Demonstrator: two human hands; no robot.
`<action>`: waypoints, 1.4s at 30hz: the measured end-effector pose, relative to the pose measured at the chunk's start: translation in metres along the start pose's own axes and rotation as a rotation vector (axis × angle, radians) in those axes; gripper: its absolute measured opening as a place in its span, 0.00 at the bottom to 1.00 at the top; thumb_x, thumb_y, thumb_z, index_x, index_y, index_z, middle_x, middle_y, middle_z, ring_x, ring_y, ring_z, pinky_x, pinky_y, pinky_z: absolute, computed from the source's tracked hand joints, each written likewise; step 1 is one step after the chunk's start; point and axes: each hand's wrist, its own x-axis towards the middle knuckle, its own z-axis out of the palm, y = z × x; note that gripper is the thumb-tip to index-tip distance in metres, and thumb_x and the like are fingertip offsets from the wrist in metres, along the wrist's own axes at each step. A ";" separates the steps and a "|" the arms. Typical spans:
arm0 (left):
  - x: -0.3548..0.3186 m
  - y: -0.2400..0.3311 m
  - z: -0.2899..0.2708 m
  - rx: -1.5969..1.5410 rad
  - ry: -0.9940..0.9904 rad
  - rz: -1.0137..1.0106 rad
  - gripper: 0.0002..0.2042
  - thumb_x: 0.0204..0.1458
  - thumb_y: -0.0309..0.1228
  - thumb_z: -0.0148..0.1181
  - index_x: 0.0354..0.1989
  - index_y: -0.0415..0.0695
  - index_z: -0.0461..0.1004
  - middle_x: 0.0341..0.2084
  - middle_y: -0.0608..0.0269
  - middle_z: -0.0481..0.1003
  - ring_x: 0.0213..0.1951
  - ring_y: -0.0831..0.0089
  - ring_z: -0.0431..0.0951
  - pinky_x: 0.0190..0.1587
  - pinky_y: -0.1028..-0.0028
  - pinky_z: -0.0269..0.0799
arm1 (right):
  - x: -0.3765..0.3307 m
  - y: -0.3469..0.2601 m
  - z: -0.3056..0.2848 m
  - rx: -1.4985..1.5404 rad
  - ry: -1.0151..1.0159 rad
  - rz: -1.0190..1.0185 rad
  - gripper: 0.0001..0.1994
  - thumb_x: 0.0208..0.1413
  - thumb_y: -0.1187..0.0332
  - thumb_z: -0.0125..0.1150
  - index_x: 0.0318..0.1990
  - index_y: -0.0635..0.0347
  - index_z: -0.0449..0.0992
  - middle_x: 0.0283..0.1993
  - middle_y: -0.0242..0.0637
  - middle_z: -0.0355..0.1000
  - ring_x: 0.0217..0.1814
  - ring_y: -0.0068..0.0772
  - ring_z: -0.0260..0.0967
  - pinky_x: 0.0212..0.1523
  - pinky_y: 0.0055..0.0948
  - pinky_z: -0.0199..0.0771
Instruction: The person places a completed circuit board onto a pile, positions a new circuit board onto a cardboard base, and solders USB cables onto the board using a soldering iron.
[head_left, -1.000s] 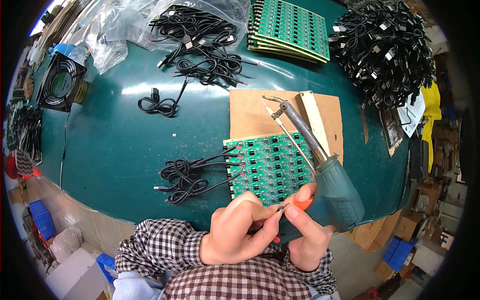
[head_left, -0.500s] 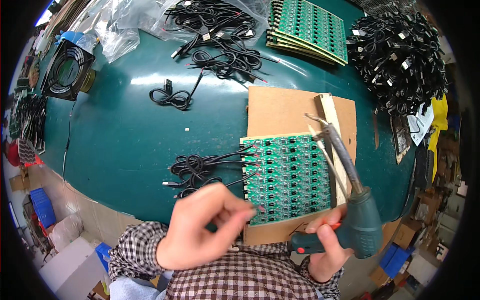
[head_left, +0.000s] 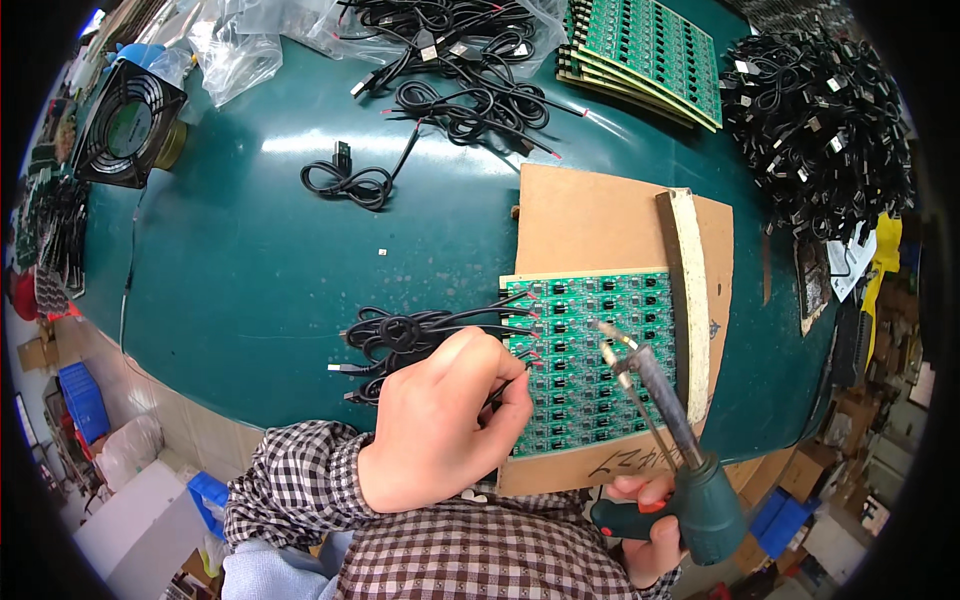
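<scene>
Left hand (head_left: 440, 425) pinches black wire (thin) on green board (head_left: 590, 370); right hand (head_left: 645, 515) grips soldering gun (head_left: 690, 480).

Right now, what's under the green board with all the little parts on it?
Under the green circuit board lies a flat brown cardboard sheet, resting on the dark green table. The left hand covers the board's lower left corner, so what lies beneath there is hidden.

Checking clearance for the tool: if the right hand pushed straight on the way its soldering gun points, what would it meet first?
Probably the green circuit board panel: the soldering gun in the right hand aims its tip over it; height is unclear.
</scene>
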 end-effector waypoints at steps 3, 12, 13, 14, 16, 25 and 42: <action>0.000 0.000 0.001 0.006 -0.004 0.011 0.07 0.43 0.18 0.66 0.26 0.41 0.73 0.19 0.66 0.69 0.19 0.79 0.68 0.22 0.80 0.64 | -0.006 -0.009 -0.012 -0.136 -0.089 0.147 0.26 0.59 0.55 0.58 0.53 0.70 0.62 0.40 0.44 0.67 0.39 0.43 0.75 0.41 0.43 0.83; -0.002 -0.003 0.000 -0.023 -0.010 0.003 0.07 0.43 0.18 0.66 0.27 0.40 0.73 0.19 0.65 0.68 0.19 0.79 0.68 0.22 0.79 0.63 | -0.005 -0.027 0.000 -0.038 -0.181 0.327 0.17 0.55 0.64 0.65 0.46 0.67 0.71 0.46 0.47 0.73 0.48 0.39 0.72 0.51 0.40 0.74; -0.002 -0.003 0.001 -0.018 -0.009 0.012 0.07 0.43 0.18 0.66 0.27 0.40 0.73 0.19 0.65 0.69 0.19 0.79 0.68 0.22 0.80 0.64 | -0.004 -0.028 0.001 -0.029 -0.179 0.289 0.16 0.55 0.64 0.65 0.45 0.67 0.72 0.44 0.46 0.73 0.47 0.40 0.72 0.50 0.40 0.74; -0.002 -0.004 -0.001 -0.022 -0.005 0.011 0.07 0.43 0.18 0.66 0.27 0.40 0.73 0.19 0.65 0.69 0.19 0.79 0.68 0.22 0.80 0.64 | -0.007 -0.023 -0.002 -0.034 -0.181 0.288 0.16 0.55 0.64 0.65 0.45 0.67 0.72 0.44 0.46 0.73 0.47 0.40 0.72 0.50 0.40 0.74; -0.003 -0.004 -0.002 -0.020 -0.005 0.007 0.07 0.43 0.18 0.66 0.27 0.40 0.73 0.19 0.65 0.69 0.19 0.79 0.68 0.22 0.80 0.64 | -0.015 -0.008 -0.016 -0.065 -0.158 0.251 0.15 0.55 0.65 0.65 0.44 0.67 0.72 0.39 0.45 0.73 0.45 0.40 0.72 0.47 0.40 0.75; -0.001 -0.006 -0.003 -0.021 -0.008 0.021 0.07 0.42 0.18 0.65 0.27 0.40 0.73 0.18 0.65 0.68 0.19 0.78 0.68 0.21 0.79 0.63 | 0.004 -0.022 -0.016 -0.244 -0.401 0.311 0.23 0.48 0.71 0.74 0.49 0.64 0.69 0.41 0.34 0.72 0.45 0.27 0.71 0.48 0.24 0.73; 0.001 -0.004 -0.003 -0.002 -0.021 0.023 0.07 0.41 0.17 0.65 0.27 0.39 0.73 0.18 0.65 0.66 0.18 0.76 0.67 0.21 0.77 0.61 | 0.020 -0.038 0.009 -0.414 -0.353 0.163 0.14 0.50 0.66 0.70 0.36 0.66 0.73 0.32 0.40 0.72 0.36 0.36 0.73 0.41 0.35 0.75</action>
